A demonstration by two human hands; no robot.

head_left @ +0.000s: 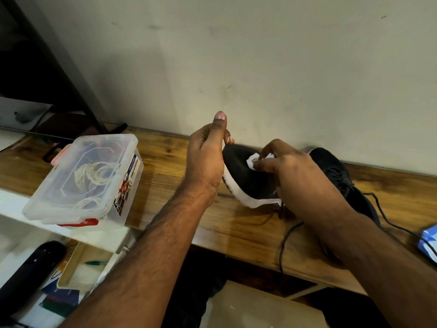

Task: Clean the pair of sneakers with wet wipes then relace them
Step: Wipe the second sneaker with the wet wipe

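While held tilted above the wooden table [165, 162], with its white sole turned toward the camera and down: black sneaker [248, 178], gripped at its upper end. Left hand [205, 157]: fingers curled round the far edge of the shoe, thumb raised upright and apart from them. Right hand [290, 171]: fingertips bunched together, pinching a small white wet wipe [254, 160] and pressing it to the dark upper of the shoe.

Just behind the right hand and wrist, lying on the table near the wall: second black sneaker [335, 171], laces partly loose, one black lace [387, 216] trailing across the wood toward the right edge. A further dark lace hanging over the front edge of the table below the held shoe.

At far right edge, cut off by the frame: blue-and-white packet [428, 242], contents not legible.

At left, resting across the table end and a white shelf: clear plastic box [82, 178] with red clips, lid shut, pale coiled cord inside.

Below left: shelf with dark items, too blurred to identify.
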